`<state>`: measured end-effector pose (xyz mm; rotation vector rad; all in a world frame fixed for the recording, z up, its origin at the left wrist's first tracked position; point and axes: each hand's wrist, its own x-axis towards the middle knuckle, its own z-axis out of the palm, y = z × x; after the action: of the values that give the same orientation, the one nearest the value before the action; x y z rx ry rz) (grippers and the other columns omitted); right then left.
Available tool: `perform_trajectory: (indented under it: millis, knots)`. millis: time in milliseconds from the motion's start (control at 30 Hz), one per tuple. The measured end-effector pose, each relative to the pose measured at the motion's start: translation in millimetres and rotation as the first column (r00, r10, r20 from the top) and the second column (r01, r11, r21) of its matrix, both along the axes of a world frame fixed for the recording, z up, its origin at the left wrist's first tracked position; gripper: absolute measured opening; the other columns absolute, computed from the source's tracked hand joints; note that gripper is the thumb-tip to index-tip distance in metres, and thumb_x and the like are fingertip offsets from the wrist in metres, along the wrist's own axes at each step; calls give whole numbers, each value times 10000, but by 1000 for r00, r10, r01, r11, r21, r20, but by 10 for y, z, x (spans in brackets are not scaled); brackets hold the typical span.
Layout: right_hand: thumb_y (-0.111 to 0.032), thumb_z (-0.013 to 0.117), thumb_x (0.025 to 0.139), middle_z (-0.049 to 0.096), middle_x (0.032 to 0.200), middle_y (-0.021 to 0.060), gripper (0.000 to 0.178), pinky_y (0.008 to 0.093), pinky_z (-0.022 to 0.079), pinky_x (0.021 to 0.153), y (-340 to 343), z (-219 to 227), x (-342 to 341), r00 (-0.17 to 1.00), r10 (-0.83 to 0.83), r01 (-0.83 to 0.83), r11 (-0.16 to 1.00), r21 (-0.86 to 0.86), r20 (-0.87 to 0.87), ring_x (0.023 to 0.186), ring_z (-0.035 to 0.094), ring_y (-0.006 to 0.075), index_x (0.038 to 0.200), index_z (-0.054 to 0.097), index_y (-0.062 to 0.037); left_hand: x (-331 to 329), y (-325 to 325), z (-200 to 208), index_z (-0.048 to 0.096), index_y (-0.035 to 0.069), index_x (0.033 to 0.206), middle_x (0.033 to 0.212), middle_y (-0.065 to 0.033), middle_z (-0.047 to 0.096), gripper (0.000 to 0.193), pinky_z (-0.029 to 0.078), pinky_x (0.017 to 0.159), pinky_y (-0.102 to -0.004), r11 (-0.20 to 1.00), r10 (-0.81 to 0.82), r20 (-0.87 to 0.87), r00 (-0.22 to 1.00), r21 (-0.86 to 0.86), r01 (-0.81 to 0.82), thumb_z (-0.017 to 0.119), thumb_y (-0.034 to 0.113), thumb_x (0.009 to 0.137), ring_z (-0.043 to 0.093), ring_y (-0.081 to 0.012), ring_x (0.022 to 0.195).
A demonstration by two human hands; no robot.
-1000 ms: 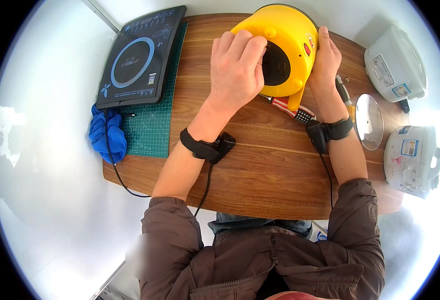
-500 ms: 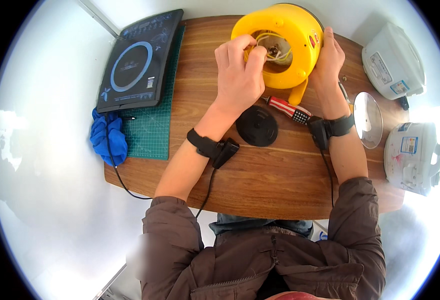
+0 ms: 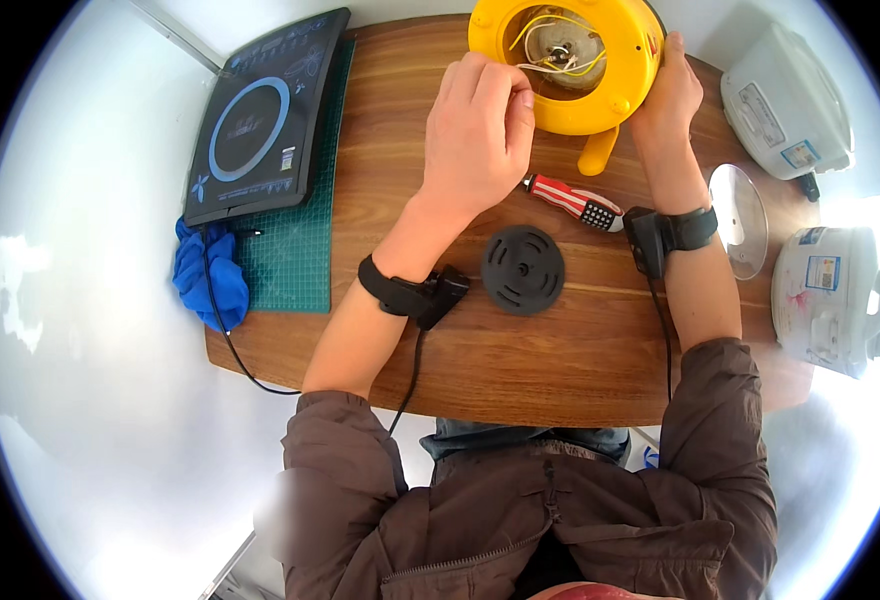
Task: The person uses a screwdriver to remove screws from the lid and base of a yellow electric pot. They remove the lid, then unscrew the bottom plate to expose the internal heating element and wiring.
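A yellow rounded appliance body (image 3: 582, 118) with a stubby yellow handle (image 3: 598, 152) lies on its side at the far edge of the table. Its round opening faces me, showing yellow and white wires (image 3: 592, 68) over a metal base inside. My right hand (image 3: 672, 95) holds the body from its right side. Beside the opening's lower left rim is my left hand (image 3: 480, 125), thumb and fingers closed together; what they pinch, if anything, is hidden. A screwdriver (image 3: 572, 203) with a red, white and black patterned handle and a slotted dark disc (image 3: 523, 269) lie nearer to me.
At left, a black induction cooker (image 3: 260, 120) rests on a green cutting mat (image 3: 295, 260), beside a blue cloth (image 3: 210, 278). Along the right stand two white rice cookers (image 3: 785, 105) and a glass lid (image 3: 740, 220). Black cords run from both wrist straps.
My left hand has drawn back from inside the opening to its rim. The yellow body has moved slightly away from me. The dark disc lies a little nearer, its slots now plain.
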<state>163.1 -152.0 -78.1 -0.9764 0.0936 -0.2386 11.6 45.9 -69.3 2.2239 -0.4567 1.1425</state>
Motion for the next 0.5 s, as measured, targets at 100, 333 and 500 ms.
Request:
perform_trajectory:
  millis: [100, 333, 500]
  knots:
    - [-282, 566, 1107, 738, 1061, 115, 339, 381, 613, 806, -76, -31, 58, 1000, 5, -6, 998, 67, 14, 887, 735, 226, 1167, 649, 41, -52, -11, 103, 602, 17, 1014, 899, -97, 597, 150, 498, 709, -326, 992, -66, -203, 977, -118, 43, 716, 94, 954, 588, -218, 812]
    - [-256, 576, 1092, 742, 1074, 124, 319, 390, 622, 841, -136, -83, 157, 997, 82, -81, 968, 237, 5, 915, 739, 255, 1220, 663, 24, 30, 194, 106, 577, 48, 1176, 1057, -45, 565, 350, 490, 758, -280, 954, 58, -100, 993, -289, -85, 771, 264, 980, 554, -130, 922]
    - [-233, 688, 994, 706, 1122, 164, 413, 404, 600, 885, -14, 60, -87, 958, 283, -280, 880, 382, 52, 981, 705, 284, 1305, 609, 27, 19, 211, 141, 447, 66, 1480, 1372, -101, 557, 532, 542, 1007, -358, 758, -328, -234, 915, -643, 107, 605, 385, 1084, 586, -179, 1228]
